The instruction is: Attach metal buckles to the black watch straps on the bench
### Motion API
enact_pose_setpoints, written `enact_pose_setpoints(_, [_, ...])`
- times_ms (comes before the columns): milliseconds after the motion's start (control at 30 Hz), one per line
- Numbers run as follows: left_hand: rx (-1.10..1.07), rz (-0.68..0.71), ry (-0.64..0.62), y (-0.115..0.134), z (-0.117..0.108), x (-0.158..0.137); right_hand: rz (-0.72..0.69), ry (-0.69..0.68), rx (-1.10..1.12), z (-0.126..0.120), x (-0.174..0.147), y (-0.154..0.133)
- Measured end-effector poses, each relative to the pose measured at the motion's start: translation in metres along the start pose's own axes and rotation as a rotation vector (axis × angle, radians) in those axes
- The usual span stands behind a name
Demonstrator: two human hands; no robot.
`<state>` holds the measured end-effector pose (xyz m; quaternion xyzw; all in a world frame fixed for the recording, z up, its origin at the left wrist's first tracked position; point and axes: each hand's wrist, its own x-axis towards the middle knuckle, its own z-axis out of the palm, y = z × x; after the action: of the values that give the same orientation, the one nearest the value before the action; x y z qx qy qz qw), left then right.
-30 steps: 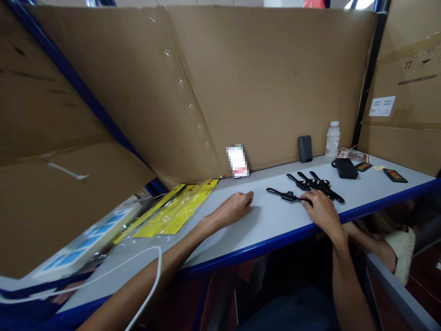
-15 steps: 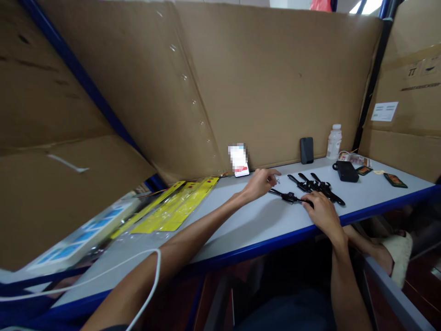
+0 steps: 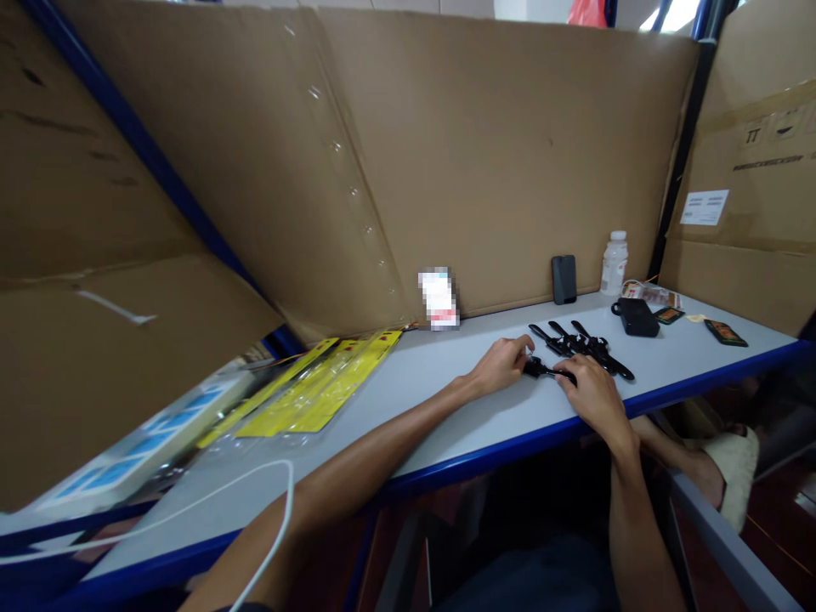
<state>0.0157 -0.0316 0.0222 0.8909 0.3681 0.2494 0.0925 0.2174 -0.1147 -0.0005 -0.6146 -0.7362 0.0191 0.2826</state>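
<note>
On the tabletop lies a black spokeshave [image 3: 539, 367] with a handle to each side. My right hand [image 3: 594, 389] has its fingers closed around the right handle. Over the left end of the same tool is my left hand [image 3: 503, 365], its thumb and forefinger pinching a small shiny metal piece [image 3: 529, 351], too small to name. That hand covers the left handle. Just behind lie several more black spokeshaves [image 3: 579, 344] in an overlapping row.
Yellow cards in clear plastic packaging [image 3: 319, 382] lie to the left, beside a white box with blue panels [image 3: 144, 446]. A lit phone [image 3: 439, 299] leans at the back. Rightward are a dark phone [image 3: 563, 280], a bottle [image 3: 614, 263] and a black case [image 3: 637, 317]. A white cable [image 3: 290, 484] crosses my left arm.
My left hand has come right and down onto the left part of the spokeshave, carrying the small shiny piece. My right hand keeps its hold on the handle.
</note>
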Motion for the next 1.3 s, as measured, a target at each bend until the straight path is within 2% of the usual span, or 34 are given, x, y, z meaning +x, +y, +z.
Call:
enact_pose_setpoints(500, [0.333,0.098,-0.122,0.010,0.002,0.005,-0.010,0.013,0.001,0.001,0.000,0.001])
enact_pose_setpoints(600, [0.319,0.149,-0.143,0.006,0.005,0.006,-0.006,0.008,-0.004,0.000,0.000,0.000])
enact_pose_setpoints(833, [0.192,0.068,-0.023,-0.005,0.016,0.012,-0.003,0.008,-0.023,-0.001,0.000,-0.002])
enact_pose_setpoints(1067, [0.205,0.188,-0.020,-0.008,0.012,0.010,-0.016,0.014,-0.032,0.000,0.000,-0.001])
enact_pose_setpoints(1300, [0.255,0.074,-0.057,0.006,0.015,0.018,-0.020,0.010,-0.042,-0.001,-0.001,-0.002])
